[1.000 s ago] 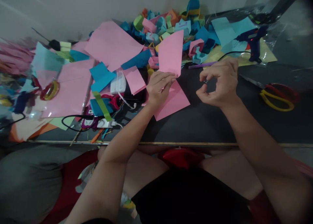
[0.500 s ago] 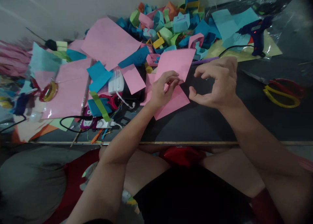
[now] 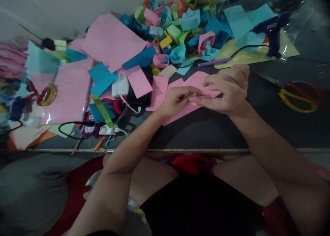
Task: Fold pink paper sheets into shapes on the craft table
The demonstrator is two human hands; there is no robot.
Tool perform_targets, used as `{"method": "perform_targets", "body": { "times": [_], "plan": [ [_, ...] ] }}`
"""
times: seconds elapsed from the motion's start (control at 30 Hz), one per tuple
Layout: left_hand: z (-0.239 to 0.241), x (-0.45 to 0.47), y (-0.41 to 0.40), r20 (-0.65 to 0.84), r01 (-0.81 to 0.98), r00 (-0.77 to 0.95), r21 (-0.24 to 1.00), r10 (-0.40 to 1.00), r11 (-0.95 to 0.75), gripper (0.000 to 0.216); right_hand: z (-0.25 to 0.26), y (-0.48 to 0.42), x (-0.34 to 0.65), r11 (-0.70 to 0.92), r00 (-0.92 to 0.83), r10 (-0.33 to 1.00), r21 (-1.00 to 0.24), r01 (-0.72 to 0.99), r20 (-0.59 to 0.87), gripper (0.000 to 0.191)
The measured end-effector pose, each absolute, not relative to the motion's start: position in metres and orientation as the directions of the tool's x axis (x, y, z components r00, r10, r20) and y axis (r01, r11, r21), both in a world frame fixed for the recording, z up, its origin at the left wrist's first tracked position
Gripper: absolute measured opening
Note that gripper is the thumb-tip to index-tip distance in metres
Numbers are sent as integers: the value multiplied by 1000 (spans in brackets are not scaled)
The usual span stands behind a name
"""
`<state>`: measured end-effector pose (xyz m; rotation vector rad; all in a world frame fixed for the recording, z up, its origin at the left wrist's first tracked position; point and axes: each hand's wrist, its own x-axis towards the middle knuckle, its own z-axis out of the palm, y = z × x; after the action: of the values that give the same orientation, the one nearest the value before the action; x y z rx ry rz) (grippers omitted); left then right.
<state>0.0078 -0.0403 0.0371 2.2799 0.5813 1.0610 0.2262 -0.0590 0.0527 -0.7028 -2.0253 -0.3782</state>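
My left hand is closed, its fingertips pinching a sheet of pink paper just above the table. My right hand is at the paper's right side with the thumb stretched across to my left fingertips. A gap shows between that thumb and its curled fingers, so this hand is open. Part of the sheet is hidden behind both hands. Under it lie more pink paper pieces, one of them reaching below my left hand.
Folded paper pieces are heaped at the back. A glue gun with a lit red light stands back right, near scissors. A purple pen lies behind my hands. On the left are a white adapter, cables and a power strip.
The pink sheet, raised and tilted before, is now lower and flatter. My right thumb has moved left to meet my left fingertips. The view has shifted slightly.
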Motion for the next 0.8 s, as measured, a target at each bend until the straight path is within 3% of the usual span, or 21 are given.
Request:
{"method": "perform_targets", "body": {
  "times": [0.13, 0.23, 0.37, 0.5, 0.53, 0.63, 0.67, 0.8],
  "plan": [
    [39, 10, -42, 520, 162, 601, 665, 607, -729, 41, 64, -61, 220, 764, -363, 77, 179, 620, 928, 47],
    [39, 11, -44, 533, 175, 571, 664, 624, -727, 45, 72, -65, 217, 741, -370, 51, 213, 637, 927, 44],
    [37, 12, -46, 524, 231, 516, 677, 678, -699, 45, 74, -66, 219, 749, -334, -22, 237, 619, 942, 54],
    [31, 12, -43, 544, 282, 466, 656, 698, -700, 43, 69, -63, 219, 682, -397, 226, 146, 716, 889, 75],
    [29, 13, -42, 547, 295, 460, 648, 699, -702, 44, 68, -63, 219, 683, -393, 221, 146, 716, 893, 76],
    [23, 13, -37, 534, 324, 464, 641, 707, -696, 44, 67, -64, 218, 704, -343, -40, 270, 657, 939, 67],
    [22, 13, -36, 528, 323, 470, 643, 707, -695, 44, 67, -65, 219, 684, -351, -52, 290, 670, 935, 68],
    [19, 13, -34, 515, 285, 487, 669, 705, -686, 40, 60, -65, 227, 656, -453, 307, 159, 738, 837, 79]
  ]
}}
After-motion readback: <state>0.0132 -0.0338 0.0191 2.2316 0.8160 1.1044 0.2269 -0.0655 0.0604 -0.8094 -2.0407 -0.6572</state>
